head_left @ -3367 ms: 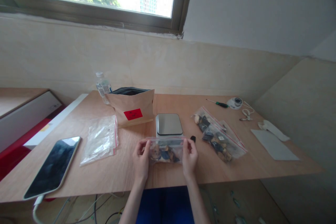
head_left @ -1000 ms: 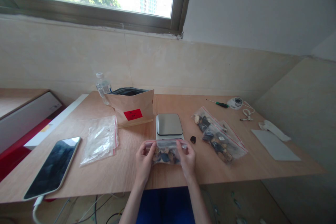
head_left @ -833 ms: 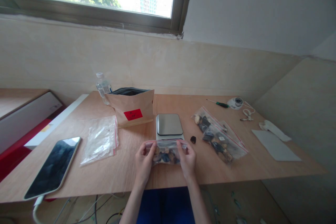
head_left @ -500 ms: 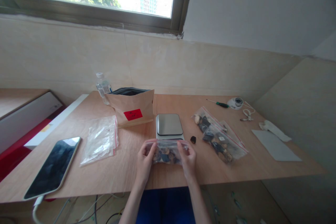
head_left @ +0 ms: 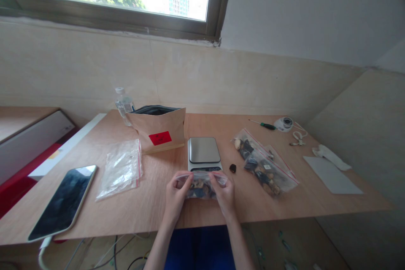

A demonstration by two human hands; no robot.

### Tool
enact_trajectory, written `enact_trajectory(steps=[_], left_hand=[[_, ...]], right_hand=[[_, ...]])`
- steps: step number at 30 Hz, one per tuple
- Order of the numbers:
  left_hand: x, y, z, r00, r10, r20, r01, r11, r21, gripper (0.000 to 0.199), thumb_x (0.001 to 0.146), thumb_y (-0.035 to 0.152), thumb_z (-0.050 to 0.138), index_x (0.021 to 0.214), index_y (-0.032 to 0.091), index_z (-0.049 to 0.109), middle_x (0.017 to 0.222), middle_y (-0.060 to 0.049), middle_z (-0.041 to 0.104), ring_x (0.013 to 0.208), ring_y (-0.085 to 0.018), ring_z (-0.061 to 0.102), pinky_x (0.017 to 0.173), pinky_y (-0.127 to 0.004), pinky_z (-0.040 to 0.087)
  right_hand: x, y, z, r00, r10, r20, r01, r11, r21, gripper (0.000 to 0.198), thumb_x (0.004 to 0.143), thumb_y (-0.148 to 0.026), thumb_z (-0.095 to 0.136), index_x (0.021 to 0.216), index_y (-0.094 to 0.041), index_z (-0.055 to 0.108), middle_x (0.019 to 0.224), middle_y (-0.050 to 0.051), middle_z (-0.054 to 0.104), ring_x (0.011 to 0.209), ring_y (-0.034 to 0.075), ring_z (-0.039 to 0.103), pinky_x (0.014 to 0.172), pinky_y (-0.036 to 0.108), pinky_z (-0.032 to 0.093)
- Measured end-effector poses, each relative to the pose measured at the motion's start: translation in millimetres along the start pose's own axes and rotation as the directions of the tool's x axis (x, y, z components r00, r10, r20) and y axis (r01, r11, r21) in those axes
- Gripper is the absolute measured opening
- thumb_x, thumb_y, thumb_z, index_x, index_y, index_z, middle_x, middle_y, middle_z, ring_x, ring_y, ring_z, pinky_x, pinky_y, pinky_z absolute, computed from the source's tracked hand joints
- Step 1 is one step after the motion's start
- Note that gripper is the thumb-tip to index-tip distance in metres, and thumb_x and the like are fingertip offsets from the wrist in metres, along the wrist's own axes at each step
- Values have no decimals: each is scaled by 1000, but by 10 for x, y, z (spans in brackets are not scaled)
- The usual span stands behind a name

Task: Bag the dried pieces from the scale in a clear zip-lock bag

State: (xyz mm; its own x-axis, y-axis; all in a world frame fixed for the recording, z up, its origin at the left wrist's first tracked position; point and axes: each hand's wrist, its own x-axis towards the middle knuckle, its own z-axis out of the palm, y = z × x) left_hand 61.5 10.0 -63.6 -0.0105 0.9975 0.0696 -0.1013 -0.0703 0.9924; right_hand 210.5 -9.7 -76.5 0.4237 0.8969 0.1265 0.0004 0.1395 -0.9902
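Between my hands is a clear zip bag [head_left: 200, 189] with dark and tan dried pieces inside, possibly dried mushrooms. My left hand [head_left: 179, 190] pinches its top edge at the left. At the right, my right hand [head_left: 224, 190] pinches the same edge. Just beyond the bag sits a digital scale [head_left: 204, 150] with a bare metal plate, its display partly covered by the bag's top. One small dark piece [head_left: 233, 168] lies on the table right of the scale. Farther right, filled zip bags [head_left: 264, 168] of similar pieces overlap each other.
A brown paper pouch [head_left: 163, 130] stands open behind left, with a plastic bottle [head_left: 123, 103] behind it. Flat clear bags [head_left: 120, 168] and a phone [head_left: 65, 200] on a cable lie left. Toward the right are a screwdriver [head_left: 267, 126], a white camera [head_left: 284, 124] and a white sheet [head_left: 332, 175].
Both thumbs have shifted inward along the bag's top edge, closer together. The bag has come slightly lower and nearer me, showing more of the scale's display. Other things have stayed put.
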Motion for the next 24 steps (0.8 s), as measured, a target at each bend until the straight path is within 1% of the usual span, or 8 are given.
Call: enact_trajectory(steps=[10, 16, 24], left_hand=[[4, 16, 5, 999, -8, -33, 8, 1000, 14, 24, 74, 38, 71, 80, 16, 71, 76, -4, 71, 74, -17, 66, 67, -23, 51], [0, 6, 3, 996, -8, -84, 8, 1000, -1, 25, 73, 40, 71, 81, 16, 70, 78, -4, 72, 75, -17, 67, 68, -23, 52], [9, 11, 10, 997, -19, -78, 19, 1000, -1, 25, 73, 39, 70, 82, 16, 70, 79, -5, 72, 75, -17, 68, 68, -23, 53]], right_hand=[[-6, -32, 4, 999, -41, 3, 41, 999, -32, 20, 78, -37, 66, 77, -18, 68, 75, 3, 66, 74, 17, 65, 68, 26, 53], [-6, -25, 15, 999, -43, 21, 43, 999, 5, 19, 78, -37, 66, 82, -18, 70, 79, 4, 67, 77, 18, 66, 70, 28, 54], [-9, -1, 9, 995, -100, 10, 100, 994, -31, 16, 80, -35, 65, 78, -19, 69, 78, 3, 68, 77, 17, 66, 71, 27, 54]])
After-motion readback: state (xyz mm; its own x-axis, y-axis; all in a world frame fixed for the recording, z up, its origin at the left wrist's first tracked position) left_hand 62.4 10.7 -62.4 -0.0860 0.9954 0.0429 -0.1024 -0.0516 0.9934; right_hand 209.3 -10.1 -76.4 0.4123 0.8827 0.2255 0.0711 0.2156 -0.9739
